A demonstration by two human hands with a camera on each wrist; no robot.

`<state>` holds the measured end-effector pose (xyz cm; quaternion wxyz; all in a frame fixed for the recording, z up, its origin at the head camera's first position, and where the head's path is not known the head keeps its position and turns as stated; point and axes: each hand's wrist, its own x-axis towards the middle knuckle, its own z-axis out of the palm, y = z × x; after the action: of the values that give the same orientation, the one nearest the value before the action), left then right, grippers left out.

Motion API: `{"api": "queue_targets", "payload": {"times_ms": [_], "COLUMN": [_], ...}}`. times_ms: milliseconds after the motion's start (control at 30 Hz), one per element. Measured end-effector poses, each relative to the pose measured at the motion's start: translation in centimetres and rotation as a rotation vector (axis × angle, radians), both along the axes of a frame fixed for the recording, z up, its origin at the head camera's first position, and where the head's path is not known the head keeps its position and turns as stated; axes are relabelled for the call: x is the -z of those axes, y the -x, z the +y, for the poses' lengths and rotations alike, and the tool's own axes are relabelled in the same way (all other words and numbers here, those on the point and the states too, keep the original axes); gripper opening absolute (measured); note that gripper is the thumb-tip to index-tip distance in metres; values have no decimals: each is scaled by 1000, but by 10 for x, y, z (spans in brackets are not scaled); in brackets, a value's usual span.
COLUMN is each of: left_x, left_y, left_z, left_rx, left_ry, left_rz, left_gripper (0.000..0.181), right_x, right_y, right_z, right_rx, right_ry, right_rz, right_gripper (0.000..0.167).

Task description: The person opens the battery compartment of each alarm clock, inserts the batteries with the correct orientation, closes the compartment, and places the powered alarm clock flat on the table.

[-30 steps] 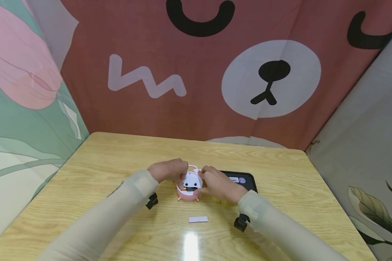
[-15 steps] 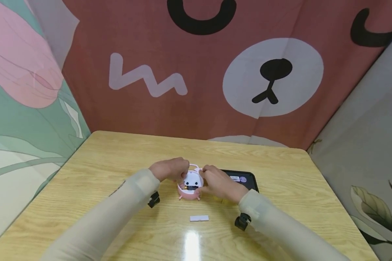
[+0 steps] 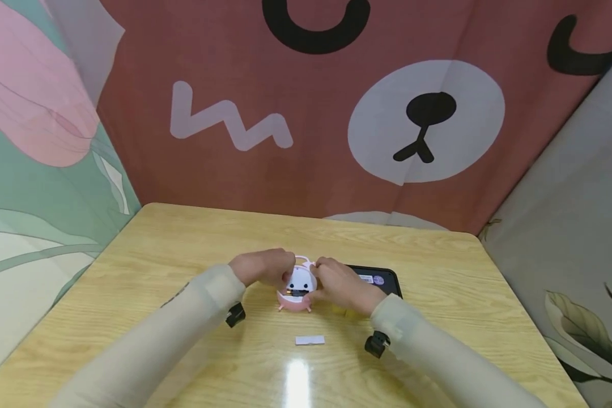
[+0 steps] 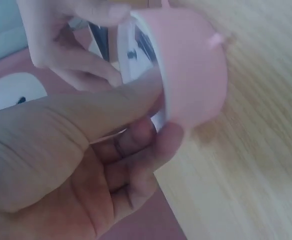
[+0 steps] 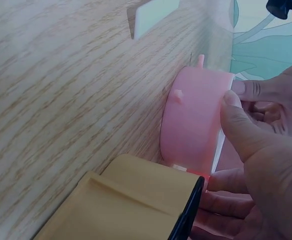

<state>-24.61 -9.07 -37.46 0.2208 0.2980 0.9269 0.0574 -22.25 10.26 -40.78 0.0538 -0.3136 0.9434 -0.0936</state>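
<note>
A pink alarm clock (image 3: 294,306) lies with its white back up and its small feet toward me. The battery compartment (image 3: 298,293) in its back is uncovered, with what looks like a battery inside. At the clock's upper left my left hand (image 3: 265,266) grips the rim; the left wrist view shows the thumb inside the rim (image 4: 166,95) and a curled finger outside. From the right, my right hand (image 3: 344,288) holds the clock's side (image 5: 198,117), thumb on its edge and other fingers around the far side. A white battery cover (image 3: 310,340) lies apart on the table.
Just right of the clock, partly under my right hand, sits a black-topped object (image 3: 387,280) with labels. A tan block-like body (image 5: 141,200) with a black edge stands close beside the clock in the right wrist view. Patterned cloth (image 3: 224,175) hangs behind the wooden table (image 3: 199,238).
My left wrist and forearm have shifted slightly left, with the fingers still at the clock's rim. The right hand, clock and battery cover look the same.
</note>
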Motion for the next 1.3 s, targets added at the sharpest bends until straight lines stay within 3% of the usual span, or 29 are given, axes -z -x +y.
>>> {"api": "queue_targets", "payload": {"times_ms": [200, 300, 600, 733, 900, 967, 1067, 1133, 1300], "left_x": [-1, -1, 4, 2, 2, 3, 5, 6, 10], "left_y": [-11, -10, 7, 8, 4, 3, 2, 2, 3], "left_z": [5, 5, -5, -8, -11, -13, -17, -19, -21], "left_rx": [-19, -39, 14, -5, -139, -219, -295, -324, -346], "left_ry": [-22, -21, -75, -118, -127, -146, -201, -242, -318], "left_rz": [75, 75, -53, -91, -192, -265, -363, -420, -487], "left_gripper": [20, 20, 24, 18, 23, 26, 26, 25, 25], "right_x": [0, 0, 2, 2, 2, 2, 2, 1, 2], "right_y": [1, 1, 2, 2, 2, 2, 2, 1, 0], "right_z": [1, 0, -1, -1, -2, -2, -2, -2, 0], "right_rx": [-4, 8, 17, 23, 30, 30, 30, 32, 24], "right_ry": [8, 6, 8, 5, -1, -6, -3, -3, -23], "right_rz": [2, -3, -17, -17, -27, -29, -30, -30, -3], "right_gripper": [58, 61, 63, 65, 72, 74, 74, 74, 74]}}
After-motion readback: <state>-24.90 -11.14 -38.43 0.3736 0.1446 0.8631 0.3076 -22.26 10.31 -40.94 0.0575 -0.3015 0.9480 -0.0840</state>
